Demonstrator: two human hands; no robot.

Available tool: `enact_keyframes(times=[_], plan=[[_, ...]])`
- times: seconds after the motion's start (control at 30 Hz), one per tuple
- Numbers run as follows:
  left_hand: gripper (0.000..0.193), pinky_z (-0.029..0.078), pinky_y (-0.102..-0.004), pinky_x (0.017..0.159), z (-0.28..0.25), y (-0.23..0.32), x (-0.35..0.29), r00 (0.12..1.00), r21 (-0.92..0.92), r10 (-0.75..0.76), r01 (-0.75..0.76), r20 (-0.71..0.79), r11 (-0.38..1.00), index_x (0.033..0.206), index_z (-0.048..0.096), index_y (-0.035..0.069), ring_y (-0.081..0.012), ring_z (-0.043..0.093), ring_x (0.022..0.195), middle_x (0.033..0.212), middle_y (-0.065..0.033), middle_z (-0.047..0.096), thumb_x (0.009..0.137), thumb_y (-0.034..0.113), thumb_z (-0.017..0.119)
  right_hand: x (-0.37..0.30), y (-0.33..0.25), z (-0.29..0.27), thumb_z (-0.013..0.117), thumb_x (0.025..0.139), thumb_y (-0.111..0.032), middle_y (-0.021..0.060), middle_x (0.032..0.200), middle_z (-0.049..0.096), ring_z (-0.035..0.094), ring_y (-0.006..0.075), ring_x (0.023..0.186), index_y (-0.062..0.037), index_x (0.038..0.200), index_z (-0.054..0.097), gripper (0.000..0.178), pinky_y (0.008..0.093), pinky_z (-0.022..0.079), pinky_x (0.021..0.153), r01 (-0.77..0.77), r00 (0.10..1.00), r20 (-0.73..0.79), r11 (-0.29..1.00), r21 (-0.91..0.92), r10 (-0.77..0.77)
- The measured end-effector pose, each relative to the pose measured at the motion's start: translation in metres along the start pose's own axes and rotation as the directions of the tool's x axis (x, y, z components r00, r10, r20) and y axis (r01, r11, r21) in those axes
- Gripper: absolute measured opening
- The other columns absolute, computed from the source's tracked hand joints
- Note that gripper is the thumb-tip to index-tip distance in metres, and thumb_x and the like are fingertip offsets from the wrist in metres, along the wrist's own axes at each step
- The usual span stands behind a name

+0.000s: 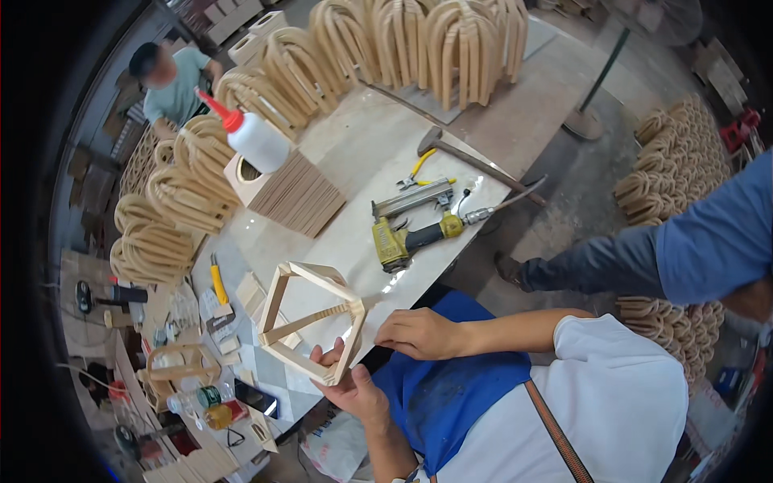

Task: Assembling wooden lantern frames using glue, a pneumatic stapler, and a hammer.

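While the left hand point(360, 396) grips the near corner of an angular wooden frame point(310, 321), fingers wrapped behind and thumb on the near side, the right hand point(425, 332) sits just right of it, apart from the wood. Right fingers are curled in, tips close together; cannot tell whether they pinch anything small. Frame is light wood, several straight bars with one crossing the middle, held tilted over the near edge of the table point(346, 133).

Right of and beyond the frame, a yellow-green nail gun point(390, 244) lies on its side, air hose point(523, 191) leading off right. Farther back: yellow-handled pliers point(423, 163), plus a hammer point(475, 161) with its handle crossing the table's right edge. Far left of the gun, a neat stack of wooden plates point(298, 197); white bottle with red nozzle point(259, 143) at its far end. Bundles of bent wood loops point(463, 56) line the far and left sides.

Left side, nearer: yellow-handled tool point(218, 282), dark phone point(256, 398), plastic bottles lying together. Person in pale green top point(179, 88) far left, face blurred; another person in blue point(717, 229) at right, near more loops point(668, 161).
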State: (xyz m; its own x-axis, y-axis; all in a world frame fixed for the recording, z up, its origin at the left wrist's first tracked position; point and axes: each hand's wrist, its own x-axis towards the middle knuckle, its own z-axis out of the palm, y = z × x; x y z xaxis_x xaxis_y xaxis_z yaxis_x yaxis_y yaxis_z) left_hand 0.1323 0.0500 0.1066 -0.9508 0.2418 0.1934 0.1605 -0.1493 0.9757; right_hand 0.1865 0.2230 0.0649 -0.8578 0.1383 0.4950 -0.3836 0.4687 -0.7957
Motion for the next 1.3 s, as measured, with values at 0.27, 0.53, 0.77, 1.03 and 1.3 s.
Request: enact_keyframes(times=[0.27,0.53,0.77,1.03,1.3], plan=[[0.056,0.044,-0.0326,0.102,-0.025,0.019,0.005,0.998,0.043,0.039,-0.037,-0.047,0.998,0.146,0.043,-0.003,-0.0201,0.059,0.103,0.1,-0.0055,0.059,0.097,0.009,0.067,-0.064,0.005,-0.024,0.068,0.094,-0.008,0.0054,0.091,0.073,0.072,0.024,0.076,-0.0054,0.096,0.069,0.004,0.0314,0.056,0.067,-0.207,0.973,0.089,0.974,-0.093,0.215],[0.057,0.043,-0.033,0.101,-0.062,0.039,-0.017,0.988,-0.015,0.062,-0.065,-0.14,0.998,0.142,0.046,-0.003,-0.0198,0.056,0.096,0.092,-0.0035,0.056,0.091,0.008,0.071,-0.073,0.002,-0.007,0.066,0.098,-0.015,0.0056,0.071,0.064,0.06,0.0242,0.058,-0.0076,0.08,0.058,0.021,0.0335,0.048,0.057,-0.174,0.933,0.266,0.952,-0.251,0.241],[0.067,0.047,-0.0322,0.082,-0.088,0.052,-0.05,0.986,0.063,0.062,-0.053,-0.152,0.997,0.127,0.051,0.0,-0.0167,0.051,0.082,0.091,-0.0042,0.057,0.077,0.024,0.089,-0.06,-0.006,0.022,0.07,0.096,-0.014,0.0051,0.063,0.056,0.051,0.0234,0.051,-0.0083,0.071,0.053,0.031,0.0337,0.044,0.053,-0.095,0.934,0.324,0.981,-0.171,0.147],[0.07,0.045,-0.027,0.073,-0.14,0.038,-0.101,0.984,-0.07,0.052,-0.065,-0.171,0.995,0.126,0.053,0.001,-0.0138,0.05,0.079,0.093,-0.0043,0.055,0.076,0.031,0.093,-0.053,-0.02,0.054,0.07,0.095,-0.01,0.0061,0.065,0.058,0.052,0.0225,0.053,-0.0068,0.073,0.056,0.026,0.0319,0.044,0.054,0.024,0.881,0.465,0.973,-0.228,0.087],[0.068,0.043,-0.0238,0.074,-0.17,0.035,-0.13,0.937,-0.176,-0.107,0.049,-0.332,0.983,0.132,0.053,-0.001,-0.0109,0.048,0.079,0.093,-0.0019,0.052,0.083,0.029,0.089,-0.037,-0.049,0.102,0.07,0.092,-0.006,0.0089,0.075,0.065,0.057,0.0242,0.058,-0.0049,0.083,0.063,0.011,0.0318,0.047,0.058,-0.035,0.886,0.451,0.984,-0.177,0.112]])
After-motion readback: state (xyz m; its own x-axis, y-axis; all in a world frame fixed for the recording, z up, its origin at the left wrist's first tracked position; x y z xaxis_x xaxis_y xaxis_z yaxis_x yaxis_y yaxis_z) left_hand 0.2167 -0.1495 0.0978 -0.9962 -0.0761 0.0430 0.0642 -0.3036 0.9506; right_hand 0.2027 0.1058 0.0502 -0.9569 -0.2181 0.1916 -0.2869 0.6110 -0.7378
